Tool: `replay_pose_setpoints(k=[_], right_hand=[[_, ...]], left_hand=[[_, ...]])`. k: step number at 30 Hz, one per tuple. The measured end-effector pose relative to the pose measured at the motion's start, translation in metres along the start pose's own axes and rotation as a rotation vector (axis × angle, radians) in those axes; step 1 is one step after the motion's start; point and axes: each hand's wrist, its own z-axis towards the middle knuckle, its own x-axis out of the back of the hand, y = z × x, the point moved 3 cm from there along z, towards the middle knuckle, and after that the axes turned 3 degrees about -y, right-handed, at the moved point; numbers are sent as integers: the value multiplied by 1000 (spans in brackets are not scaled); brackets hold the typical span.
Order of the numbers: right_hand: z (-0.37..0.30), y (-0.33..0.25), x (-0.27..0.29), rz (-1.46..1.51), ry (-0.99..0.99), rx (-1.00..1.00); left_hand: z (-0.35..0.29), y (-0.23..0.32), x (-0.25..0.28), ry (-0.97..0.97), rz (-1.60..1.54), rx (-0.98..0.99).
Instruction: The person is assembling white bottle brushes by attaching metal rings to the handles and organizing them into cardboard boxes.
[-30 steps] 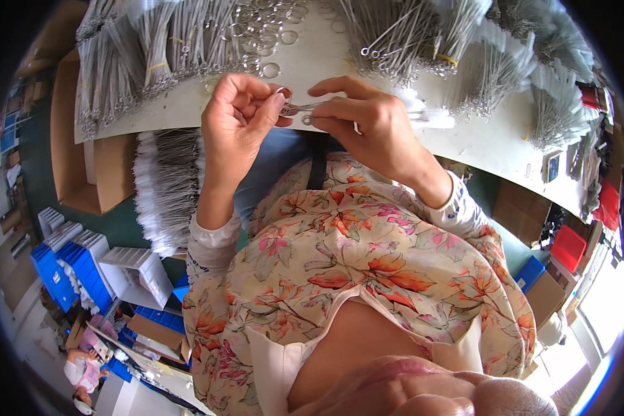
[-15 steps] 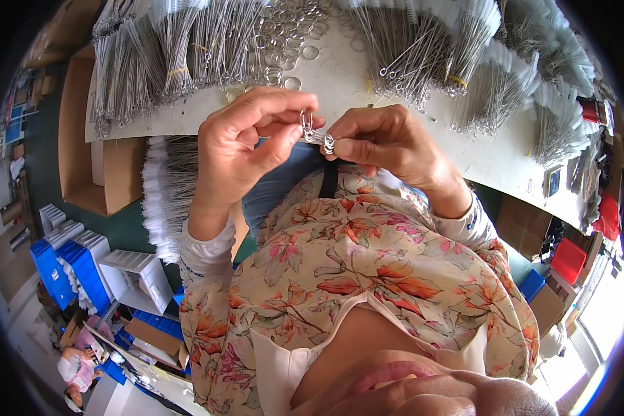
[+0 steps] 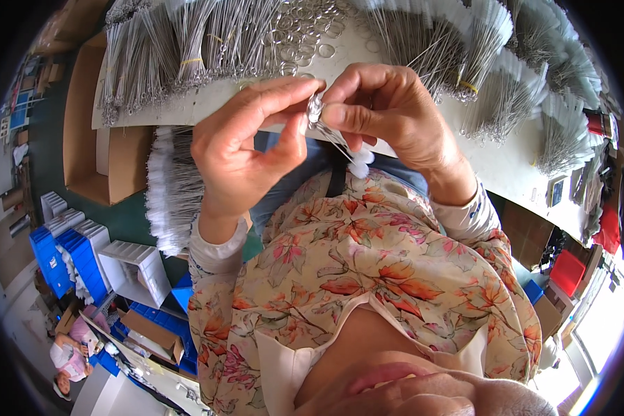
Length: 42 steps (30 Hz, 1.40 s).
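Note:
Both my hands meet in front of my body, above my lap. Thumb and index finger of my left hand (image 3: 246, 135) are curled about a shiny split ring (image 3: 315, 109), seen nearly edge-on. My right hand (image 3: 388, 104) pinches beside it, at the looped wire ends of several small wire brushes. Below the fingers their thin stems slant down to the right, ending in white bristle tips (image 3: 360, 163). How the loops sit on the ring is partly hidden by the fingertips.
Bundles of wire brushes (image 3: 187, 48) and loose metal rings (image 3: 305, 31) lie on the white table (image 3: 506, 166), with more brush bundles (image 3: 489, 41) at right. A cardboard box (image 3: 128, 163), brushes (image 3: 170, 194) and blue and white bins (image 3: 135, 270) stand left. Another person (image 3: 69, 357) is lower left.
My hands have drawn closer together and risen slightly. The ring has turned, and the brushes' white tips now show hanging below my right hand.

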Motion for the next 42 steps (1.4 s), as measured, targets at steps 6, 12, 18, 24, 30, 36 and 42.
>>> replay_pose_setpoints(k=[6,12,18,24,30,36,42], right_hand=[[0,11,-2,-182,-27,21],[0,9,-8,-3,-35,-81],[3,22,-13,-102,-38,-32],[15,24,-27,-1,-107,-6],[20,41,-37,-107,-138,-26],[37,35,-67,7,-220,29],[51,61,-106,-220,-183,317]], left_hand=[[6,1,7,-143,-79,215],[2,-10,17,-244,-65,231],[-20,-25,16,-63,-714,660],[-26,-11,29,-111,-366,561],[-44,-8,46,-100,-545,748],[-58,0,57,293,-492,365],[-81,-5,72,464,-743,251]])
